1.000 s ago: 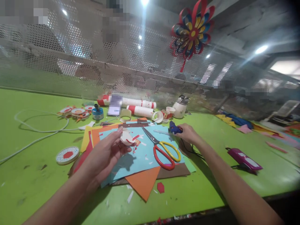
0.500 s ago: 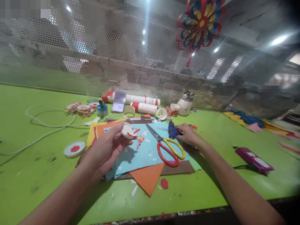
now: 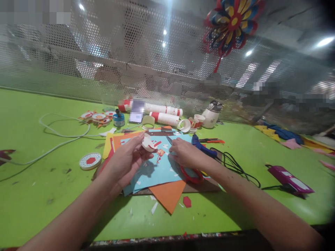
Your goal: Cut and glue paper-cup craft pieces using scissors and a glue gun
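My left hand [image 3: 133,151] is closed around a cut white paper cup piece [image 3: 148,143] with a red strip sticking out on its right, held above a stack of coloured paper [image 3: 146,181]. My right hand [image 3: 183,151] is just to the right of it, low over the light-blue sheet, fingers bent and together; whatever may be in them is hidden. Beneath that hand and wrist lie large scissors, partly covered, with a red handle loop [image 3: 193,178] showing. A blue glue gun [image 3: 205,148] rests beyond my right forearm. A small red-and-orange paper tag [image 3: 160,152] lies between the hands.
Left of the papers is a round disc with a red hexagon [image 3: 90,161]. Behind stand a blue glue bottle [image 3: 119,119], a phone [image 3: 136,113], stacked paper cups [image 3: 164,119] and a white jug [image 3: 211,115]. A purple device [image 3: 290,180] with a black cord lies right.
My right hand has left the blue glue gun and moved left over the scissors, close to my left hand. My left hand keeps the cup piece. The view has shifted slightly.
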{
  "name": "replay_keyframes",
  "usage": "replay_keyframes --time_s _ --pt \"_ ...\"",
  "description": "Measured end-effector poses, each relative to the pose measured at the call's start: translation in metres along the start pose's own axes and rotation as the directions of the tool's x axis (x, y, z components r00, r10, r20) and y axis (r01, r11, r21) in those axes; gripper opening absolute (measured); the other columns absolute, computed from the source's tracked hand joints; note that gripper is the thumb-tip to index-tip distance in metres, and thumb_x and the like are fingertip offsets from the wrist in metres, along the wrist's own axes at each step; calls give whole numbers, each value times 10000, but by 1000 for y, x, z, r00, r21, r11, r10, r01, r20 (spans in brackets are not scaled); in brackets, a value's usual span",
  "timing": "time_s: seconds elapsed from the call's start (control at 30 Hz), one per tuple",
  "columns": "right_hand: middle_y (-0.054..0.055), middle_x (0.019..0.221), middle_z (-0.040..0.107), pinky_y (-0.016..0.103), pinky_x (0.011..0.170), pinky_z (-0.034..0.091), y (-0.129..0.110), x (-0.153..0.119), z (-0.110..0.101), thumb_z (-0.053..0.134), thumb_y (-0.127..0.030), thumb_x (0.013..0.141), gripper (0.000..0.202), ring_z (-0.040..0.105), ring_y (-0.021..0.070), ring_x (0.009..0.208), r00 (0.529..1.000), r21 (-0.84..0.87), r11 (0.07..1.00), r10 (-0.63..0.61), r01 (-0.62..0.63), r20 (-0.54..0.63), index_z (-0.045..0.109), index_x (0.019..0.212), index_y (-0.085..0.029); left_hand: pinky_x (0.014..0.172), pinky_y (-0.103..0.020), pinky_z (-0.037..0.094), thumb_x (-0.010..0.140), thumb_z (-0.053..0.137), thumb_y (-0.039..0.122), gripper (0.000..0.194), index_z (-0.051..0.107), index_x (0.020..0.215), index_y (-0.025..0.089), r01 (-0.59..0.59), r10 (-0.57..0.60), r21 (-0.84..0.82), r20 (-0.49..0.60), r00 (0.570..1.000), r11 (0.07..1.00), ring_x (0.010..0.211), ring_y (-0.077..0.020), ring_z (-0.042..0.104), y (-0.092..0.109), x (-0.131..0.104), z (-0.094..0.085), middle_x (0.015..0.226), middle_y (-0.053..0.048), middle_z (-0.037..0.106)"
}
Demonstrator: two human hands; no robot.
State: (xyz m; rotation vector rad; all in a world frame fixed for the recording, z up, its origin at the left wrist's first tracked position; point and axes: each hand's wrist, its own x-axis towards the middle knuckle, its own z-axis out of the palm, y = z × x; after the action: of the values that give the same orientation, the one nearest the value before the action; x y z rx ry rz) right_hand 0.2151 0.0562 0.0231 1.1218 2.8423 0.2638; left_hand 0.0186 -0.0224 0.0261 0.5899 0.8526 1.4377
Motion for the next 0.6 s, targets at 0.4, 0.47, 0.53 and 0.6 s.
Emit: replay_keyframes --time_s 0.4,0.47,0.53,0.6 --pt "97 1107 643 403 833 529 -18 18 12 602 -291 911 252 636 209 969 983 -134 990 -28 52 180 622 1091 -116 588 -219 550 876 587 235 144 671 830 128 -8 11 -34 89 996 999 667 -149 667 -1 -1 -2 725 -71 690" --pt "96 1114 641 409 839 527 -18 19 14 603 -290 911 255 633 212 977 987 -91 995 -21 36 157 620 1096 -117 585 -216 548 877 587 236 144 673 837 127 -9 12 -36 90 996 999 648 -137 657 -1 -2 -2 721 -65 689" --pt "94 1106 644 406 839 526 -16 19 16 603 -290 910 245 634 209 971 993 -25 1000 -1 4 116 625 1084 -118 588 -214 548 879 586 242 152 673 836 126 -10 13 -39 81 997 999 628 -126 646 -1 -2 -2 711 -58 685" --pt "75 1067 656 399 823 530 -11 18 13 599 -291 913 212 640 197 944 998 66 997 40 -43 51 635 1042 -127 594 -217 548 884 579 252 167 669 825 124 -2 4 -37 73 997 999 629 -127 648 0 -2 -1 703 -58 685"
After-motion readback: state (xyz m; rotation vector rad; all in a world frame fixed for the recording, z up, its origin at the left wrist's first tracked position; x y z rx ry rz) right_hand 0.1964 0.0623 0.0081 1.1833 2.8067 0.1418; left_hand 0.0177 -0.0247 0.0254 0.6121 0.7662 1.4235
